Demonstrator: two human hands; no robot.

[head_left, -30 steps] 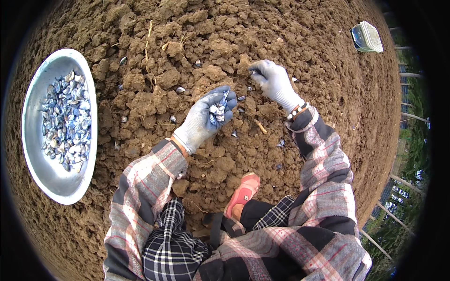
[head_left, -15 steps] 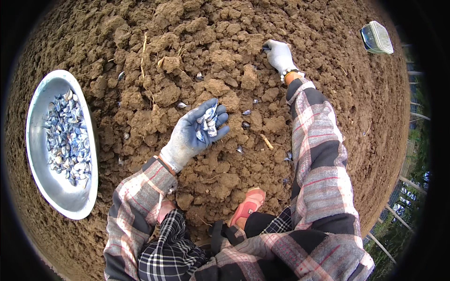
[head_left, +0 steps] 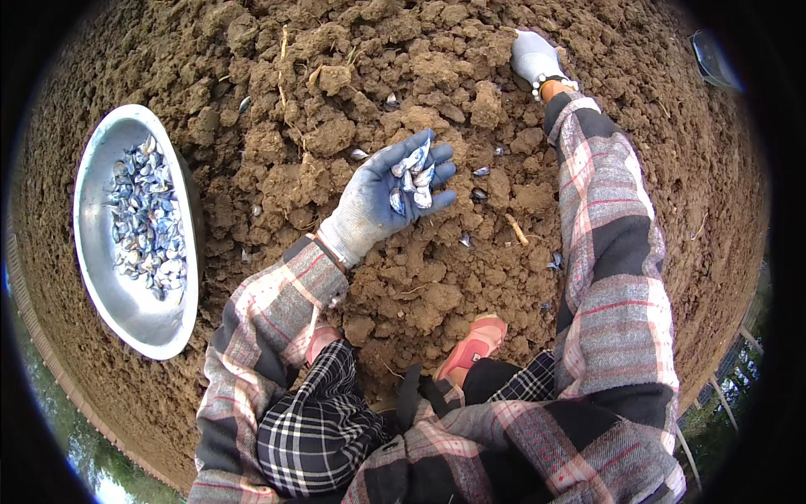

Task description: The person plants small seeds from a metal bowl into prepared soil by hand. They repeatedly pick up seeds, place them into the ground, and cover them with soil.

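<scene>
My left hand (head_left: 382, 189), in a grey-white glove with a blue-stained palm, is turned palm up. Several blue-and-white garlic cloves (head_left: 421, 178) rest in it, cradled by the curled fingers. Farther out at the right, my gloved right hand (head_left: 537, 59) is down at the clods with its back showing. Its fingers are bent under and mostly hidden, so whatever they pinch does not show. Between the hands, single cloves lie apart on the brown soil, among them one clove (head_left: 481, 171) and a darker clove (head_left: 478, 194).
A metal basin (head_left: 138, 323) holding many more cloves stands at the left. At the far right edge sits a clear plastic tub (head_left: 714, 60). Dry stalks, including a short pale piece (head_left: 517, 229), lie on lumpy ground. My pink shoe (head_left: 474, 346) is near the bottom.
My right hand has reached a little farther away, its fingers now tucked from sight. The whole view has shifted, bringing the basin inward and the tub closer to the right rim. The left hand still carries cloves.
</scene>
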